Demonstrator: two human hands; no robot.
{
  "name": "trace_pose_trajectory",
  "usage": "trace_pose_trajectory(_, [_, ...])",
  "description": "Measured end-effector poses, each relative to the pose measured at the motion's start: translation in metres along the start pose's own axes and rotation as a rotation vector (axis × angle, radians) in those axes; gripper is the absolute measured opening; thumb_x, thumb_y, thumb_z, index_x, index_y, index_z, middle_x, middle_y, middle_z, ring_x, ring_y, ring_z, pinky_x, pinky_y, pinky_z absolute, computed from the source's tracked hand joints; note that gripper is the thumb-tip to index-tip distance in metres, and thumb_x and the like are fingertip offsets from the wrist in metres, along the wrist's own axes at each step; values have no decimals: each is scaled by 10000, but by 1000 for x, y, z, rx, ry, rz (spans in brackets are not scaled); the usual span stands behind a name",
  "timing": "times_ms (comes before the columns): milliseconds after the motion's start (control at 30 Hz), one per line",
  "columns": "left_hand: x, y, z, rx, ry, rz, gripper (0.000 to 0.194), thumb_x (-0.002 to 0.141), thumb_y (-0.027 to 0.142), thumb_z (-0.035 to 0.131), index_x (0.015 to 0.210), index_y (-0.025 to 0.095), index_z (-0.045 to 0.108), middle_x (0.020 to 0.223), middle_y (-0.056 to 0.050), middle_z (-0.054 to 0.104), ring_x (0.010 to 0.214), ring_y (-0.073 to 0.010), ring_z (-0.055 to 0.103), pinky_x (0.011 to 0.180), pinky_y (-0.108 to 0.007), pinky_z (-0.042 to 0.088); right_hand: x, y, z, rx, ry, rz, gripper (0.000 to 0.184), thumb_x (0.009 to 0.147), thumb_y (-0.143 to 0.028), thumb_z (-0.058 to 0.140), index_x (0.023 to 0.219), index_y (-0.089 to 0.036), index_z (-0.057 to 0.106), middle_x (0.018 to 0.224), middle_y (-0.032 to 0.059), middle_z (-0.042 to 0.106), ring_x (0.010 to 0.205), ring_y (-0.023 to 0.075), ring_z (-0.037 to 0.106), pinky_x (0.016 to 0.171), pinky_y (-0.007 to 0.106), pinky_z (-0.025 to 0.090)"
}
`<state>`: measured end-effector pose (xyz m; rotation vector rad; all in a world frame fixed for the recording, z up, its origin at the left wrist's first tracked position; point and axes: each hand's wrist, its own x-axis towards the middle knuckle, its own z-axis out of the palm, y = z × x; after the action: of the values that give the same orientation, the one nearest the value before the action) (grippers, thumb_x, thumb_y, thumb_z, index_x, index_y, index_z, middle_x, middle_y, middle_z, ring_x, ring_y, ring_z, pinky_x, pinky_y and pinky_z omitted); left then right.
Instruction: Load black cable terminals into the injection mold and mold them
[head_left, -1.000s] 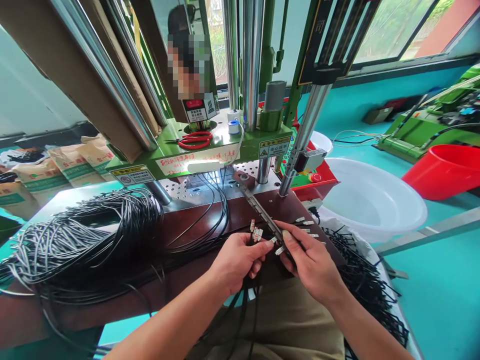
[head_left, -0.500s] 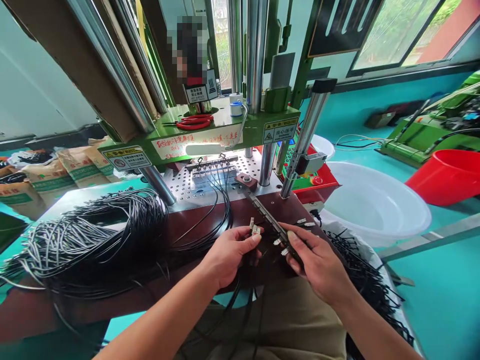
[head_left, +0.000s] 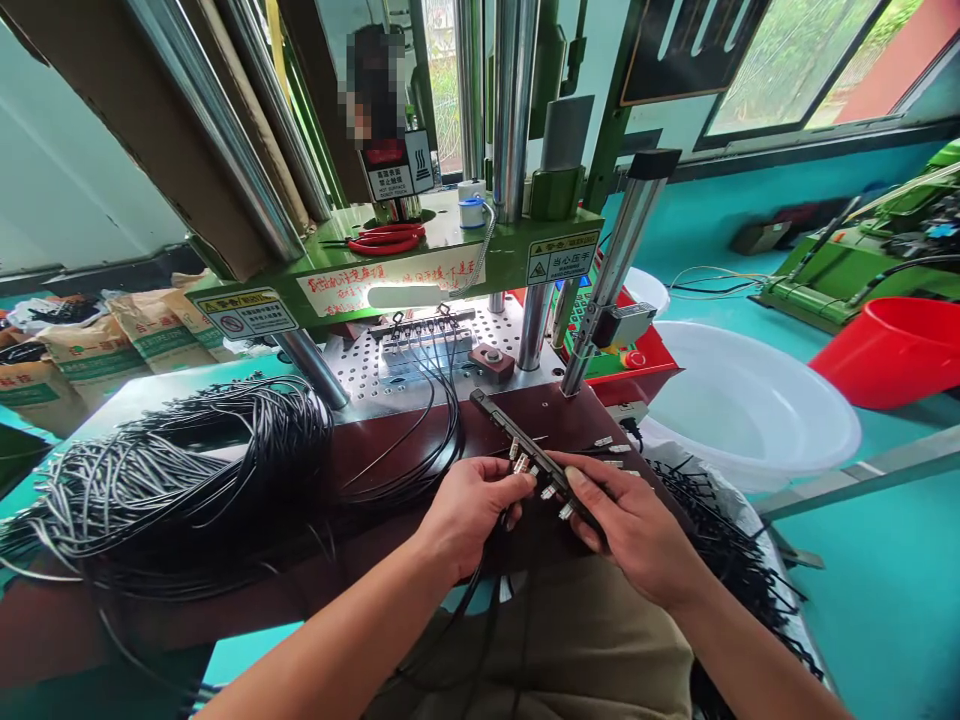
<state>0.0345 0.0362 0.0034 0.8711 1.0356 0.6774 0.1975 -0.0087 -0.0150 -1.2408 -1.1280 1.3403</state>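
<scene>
My right hand [head_left: 634,525] is closed around the near end of a narrow dark metal bar [head_left: 501,415], which slants away to the upper left. Silvery plugs [head_left: 550,492] stick out of the bar's lower side near my right fingers. Between thumb and fingertips, my left hand [head_left: 469,515] pinches several black cables with small metal-ended connectors [head_left: 519,462]. These connectors lie against or very close to the bar's left edge; whether any sits in it I cannot tell. Black cables [head_left: 474,590] hang down below my left hand.
A green press [head_left: 450,262] with steel columns stands ahead, over a metal block [head_left: 424,355] holding a row of cables. A thick bundle of black cables [head_left: 285,440] covers the bench's left side. More connectors [head_left: 616,449] lie right of the bar. A white tub [head_left: 757,400] stands right.
My left hand has moved slightly right, bringing the connectors up to the bar. The bar has turned in my right hand, and its far end is now clear of the small brown block.
</scene>
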Motion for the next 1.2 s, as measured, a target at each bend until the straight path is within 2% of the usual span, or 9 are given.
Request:
trace_pose_trajectory(400, [3,5,1,-52,-57,-26,227,618,269,762,661,107,608,608,12,537,475,-32,399,459,-180,284,0,-2,-1,-50,0,-13,419,913,-426,493,1244,-184,577,671,-8,534,439,62,383,401,214,298])
trace_pose_trajectory(667, [7,5,6,-89,-17,12,229,560,223,788,637,90,618,603,-2,550,483,-38,422,453,-184,300,-2,-3,2,-55,20,-4,456,886,-454,524,1235,-166,586,634,-11,534,437,71,386,400,217,304])
trace_pose_trajectory(800, [3,9,0,-83,-9,-7,298,568,281,813,720,88,644,677,-21,585,542,-56,491,504,-187,385,-2,-2,1,39,36,41,475,872,-471,548,1246,-181,580,538,-46,447,416,70,348,368,195,227])
trace_pose_trajectory(900, [-1,17,-9,-60,20,14,354,585,321,816,814,107,651,745,-17,582,580,-69,526,537,-208,436,-1,0,-2,175,72,95,462,840,-466,602,1234,-223,590,587,-44,437,437,64,349,374,184,185])
trace_pose_trajectory(1000, [-2,21,-14,-55,16,22,353,586,312,819,815,123,630,711,11,541,545,-54,499,482,-188,401,0,2,-4,217,67,106,432,820,-454,637,1197,-245,619,714,-13,502,485,63,374,393,193,232])
trace_pose_trajectory(1100, [0,19,-13,-54,10,24,318,594,301,811,708,124,572,632,25,502,497,-40,451,412,-165,311,0,1,-4,166,29,104,409,837,-455,618,1183,-238,633,721,-4,524,492,61,362,409,199,268])
trace_pose_trajectory(1200, [4,17,-10,-38,5,13,315,588,295,805,680,121,558,610,26,491,479,-34,419,382,-159,247,-1,-1,-3,127,-5,72,416,852,-449,598,1195,-216,630,692,-3,524,472,57,361,403,203,257])
